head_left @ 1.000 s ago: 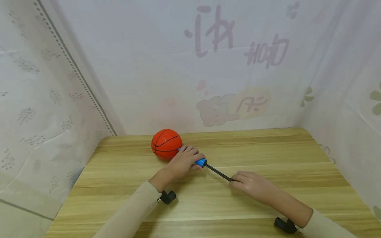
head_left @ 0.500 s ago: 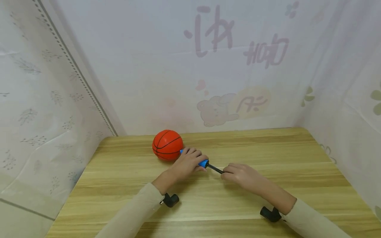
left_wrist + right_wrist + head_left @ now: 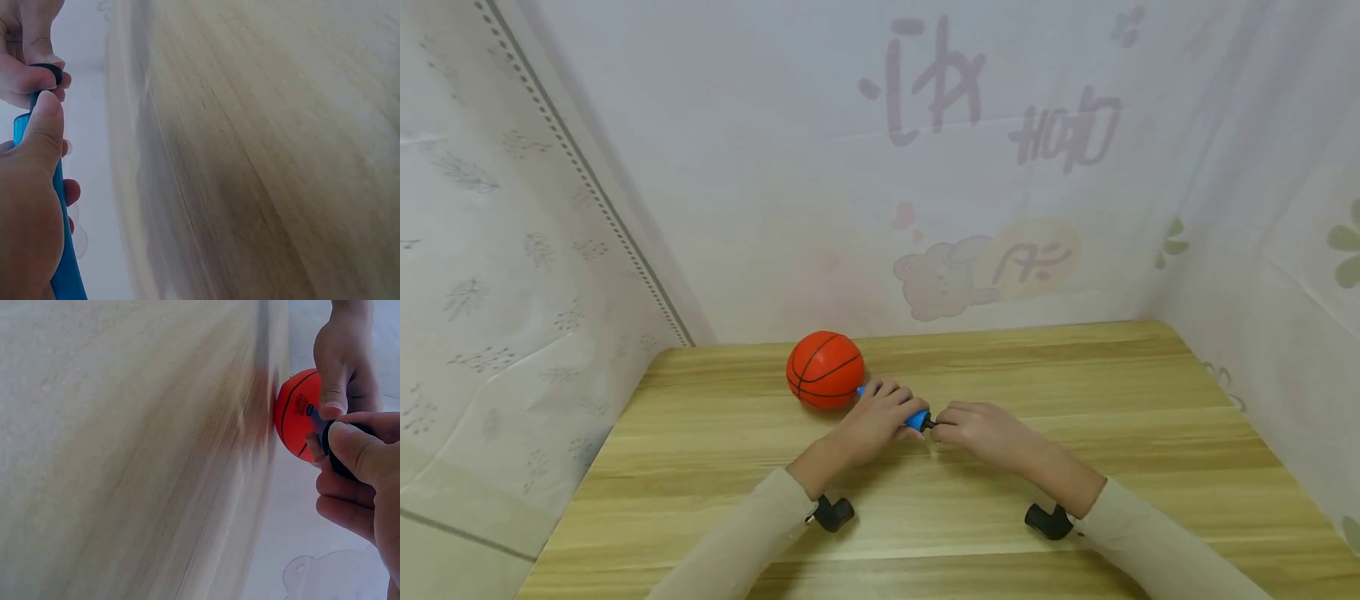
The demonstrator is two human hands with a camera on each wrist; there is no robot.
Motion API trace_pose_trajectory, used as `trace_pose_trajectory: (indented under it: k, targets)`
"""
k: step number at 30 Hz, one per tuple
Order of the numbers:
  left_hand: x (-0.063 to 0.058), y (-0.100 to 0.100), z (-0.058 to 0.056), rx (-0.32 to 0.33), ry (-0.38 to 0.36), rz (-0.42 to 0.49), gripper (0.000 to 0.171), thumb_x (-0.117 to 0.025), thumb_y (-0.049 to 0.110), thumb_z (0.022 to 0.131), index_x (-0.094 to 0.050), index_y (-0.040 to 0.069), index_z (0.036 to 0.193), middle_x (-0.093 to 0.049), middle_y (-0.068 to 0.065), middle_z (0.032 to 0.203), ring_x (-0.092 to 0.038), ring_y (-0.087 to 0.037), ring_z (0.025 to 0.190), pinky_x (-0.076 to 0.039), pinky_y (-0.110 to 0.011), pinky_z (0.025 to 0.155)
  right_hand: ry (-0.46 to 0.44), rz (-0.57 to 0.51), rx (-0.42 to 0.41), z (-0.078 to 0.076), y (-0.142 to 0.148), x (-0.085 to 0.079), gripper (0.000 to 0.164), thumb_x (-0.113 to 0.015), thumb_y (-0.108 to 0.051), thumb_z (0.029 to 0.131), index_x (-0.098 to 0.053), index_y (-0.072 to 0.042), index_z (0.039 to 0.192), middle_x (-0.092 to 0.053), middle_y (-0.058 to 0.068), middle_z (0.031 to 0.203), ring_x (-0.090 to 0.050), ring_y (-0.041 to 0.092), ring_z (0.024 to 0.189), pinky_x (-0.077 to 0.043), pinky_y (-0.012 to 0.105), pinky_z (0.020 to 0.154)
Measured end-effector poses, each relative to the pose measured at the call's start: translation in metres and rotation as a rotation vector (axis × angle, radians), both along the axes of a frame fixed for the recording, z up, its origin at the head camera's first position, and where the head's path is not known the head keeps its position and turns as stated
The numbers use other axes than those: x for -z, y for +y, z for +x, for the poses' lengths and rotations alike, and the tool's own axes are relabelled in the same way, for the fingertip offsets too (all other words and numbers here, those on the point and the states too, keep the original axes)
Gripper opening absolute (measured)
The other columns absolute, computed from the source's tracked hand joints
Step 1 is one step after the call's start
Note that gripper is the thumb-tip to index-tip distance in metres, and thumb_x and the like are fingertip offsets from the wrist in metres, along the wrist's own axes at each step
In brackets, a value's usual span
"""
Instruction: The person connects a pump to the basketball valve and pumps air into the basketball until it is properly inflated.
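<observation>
A small orange-red basketball point(image 3: 825, 370) with black lines sits toward the back left of the table. My left hand point(image 3: 880, 417) grips the blue barrel of a hand pump point(image 3: 917, 419), whose front end meets the ball's right side. In the left wrist view the blue barrel point(image 3: 67, 275) runs under my palm and thumb. My right hand point(image 3: 985, 433) pinches the black end of the pump's rod close to the barrel. That black handle point(image 3: 49, 72) shows between thumb and fingers in the left wrist view. The ball point(image 3: 297, 419) lies beyond both hands in the right wrist view.
The wood-grain table point(image 3: 1075, 367) reaches back to a printed white curtain point(image 3: 790, 167). More curtain hangs along the left and right sides. A black camera mount point(image 3: 833, 514) sits at the left wrist, another mount point(image 3: 1048, 522) at the right.
My right hand has moved left toward my left hand, and the pump's black rod has slid almost wholly into the barrel. Ball and left hand have shifted slightly right and toward me.
</observation>
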State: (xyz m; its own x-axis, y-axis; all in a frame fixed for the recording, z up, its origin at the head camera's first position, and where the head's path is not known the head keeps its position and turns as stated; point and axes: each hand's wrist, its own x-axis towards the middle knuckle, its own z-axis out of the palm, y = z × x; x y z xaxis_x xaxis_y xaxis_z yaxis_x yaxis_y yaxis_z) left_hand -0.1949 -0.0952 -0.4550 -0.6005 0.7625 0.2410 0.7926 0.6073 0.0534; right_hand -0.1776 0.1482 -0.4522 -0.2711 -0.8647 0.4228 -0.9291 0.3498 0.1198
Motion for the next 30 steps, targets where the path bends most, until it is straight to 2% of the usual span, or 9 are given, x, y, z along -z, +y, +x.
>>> trace_pose_trajectory:
  k: [10, 12, 14, 18, 20, 21, 23, 25, 30]
  targets:
    - [-0.001, -0.008, -0.008, -0.024, 0.0, 0.01, 0.037, -0.066, 0.046, 0.094, -0.066, 0.021, 0.121, -0.061, 0.004, 0.103, -0.052, -0.021, 0.108, -0.039, -0.041, 0.101, 0.108, 0.009, -0.003, 0.002, 0.005, 0.003, 0.02, -0.08, -0.003, 0.084, -0.07, -0.011, 0.1, -0.067, 0.0, 0.096, -0.061, 0.011, 0.081, -0.052, 0.019, 0.071]
    - [-0.002, -0.011, -0.009, -0.022, -0.006, 0.011, 0.036, -0.067, 0.045, 0.093, -0.066, 0.022, 0.12, -0.061, 0.004, 0.103, -0.052, -0.021, 0.109, -0.039, -0.041, 0.101, 0.117, 0.018, -0.009, 0.006, 0.011, 0.003, 0.023, -0.082, -0.002, 0.081, -0.07, -0.011, 0.099, -0.067, 0.0, 0.094, -0.06, 0.011, 0.079, -0.052, 0.019, 0.07]
    - [-0.004, -0.013, -0.01, -0.021, -0.01, 0.016, 0.036, -0.069, 0.044, 0.093, -0.066, 0.022, 0.12, -0.061, 0.005, 0.103, -0.052, -0.021, 0.11, -0.039, -0.041, 0.102, 0.108, 0.037, -0.008, 0.012, 0.019, 0.002, 0.019, -0.079, -0.003, 0.085, -0.07, -0.011, 0.1, -0.067, 0.0, 0.094, -0.06, 0.011, 0.079, -0.052, 0.019, 0.07]
    - [-0.005, -0.017, -0.012, -0.017, -0.008, 0.018, 0.035, -0.071, 0.043, 0.091, -0.067, 0.023, 0.119, -0.061, 0.005, 0.101, -0.052, -0.021, 0.108, -0.039, -0.041, 0.101, 0.09, 0.086, 0.006, 0.026, 0.033, -0.002, 0.022, -0.08, -0.005, 0.084, -0.07, -0.011, 0.104, -0.068, 0.001, 0.098, -0.062, 0.012, 0.083, -0.054, 0.02, 0.073]
    - [-0.005, -0.018, -0.012, -0.013, -0.011, 0.021, 0.034, -0.072, 0.043, 0.091, -0.068, 0.022, 0.118, -0.061, 0.005, 0.1, -0.052, -0.021, 0.107, -0.039, -0.042, 0.1, 0.093, 0.09, 0.006, 0.031, 0.039, -0.002, 0.009, -0.066, -0.006, 0.098, -0.071, -0.012, 0.104, -0.068, 0.001, 0.099, -0.062, 0.012, 0.084, -0.054, 0.02, 0.073]
    - [-0.005, -0.018, -0.012, -0.012, -0.013, 0.021, 0.034, -0.072, 0.043, 0.091, -0.068, 0.021, 0.118, -0.06, 0.004, 0.099, -0.052, -0.021, 0.106, -0.039, -0.042, 0.1, 0.094, 0.084, 0.001, 0.034, 0.041, -0.002, 0.013, -0.059, -0.007, 0.103, -0.071, -0.011, 0.104, -0.068, 0.001, 0.099, -0.062, 0.012, 0.084, -0.054, 0.02, 0.073]
    - [-0.006, -0.018, -0.011, -0.01, -0.012, 0.025, 0.035, -0.071, 0.043, 0.091, -0.067, 0.021, 0.118, -0.06, 0.004, 0.099, -0.052, -0.021, 0.106, -0.039, -0.042, 0.1, 0.102, 0.061, -0.01, 0.037, 0.046, -0.002, 0.037, -0.035, -0.012, 0.112, -0.071, -0.011, 0.103, -0.068, 0.001, 0.098, -0.061, 0.012, 0.082, -0.054, 0.02, 0.071]
    - [-0.006, -0.018, -0.011, -0.006, -0.013, 0.033, 0.035, -0.072, 0.042, 0.091, -0.068, 0.02, 0.119, -0.061, 0.004, 0.099, -0.052, -0.021, 0.107, -0.039, -0.042, 0.1, 0.106, 0.039, -0.015, 0.04, 0.049, -0.001, 0.059, -0.013, -0.017, 0.113, -0.071, -0.011, 0.103, -0.067, 0.001, 0.098, -0.062, 0.012, 0.082, -0.054, 0.021, 0.071]
    - [-0.007, -0.015, -0.009, 0.001, -0.012, 0.04, 0.036, -0.072, 0.041, 0.091, -0.068, 0.02, 0.12, -0.062, 0.004, 0.1, -0.051, -0.021, 0.107, -0.038, -0.043, 0.102, 0.107, 0.016, -0.027, 0.042, 0.053, -0.001, 0.058, -0.013, -0.016, 0.113, -0.07, -0.011, 0.104, -0.067, 0.001, 0.098, -0.061, 0.012, 0.082, -0.054, 0.021, 0.07]
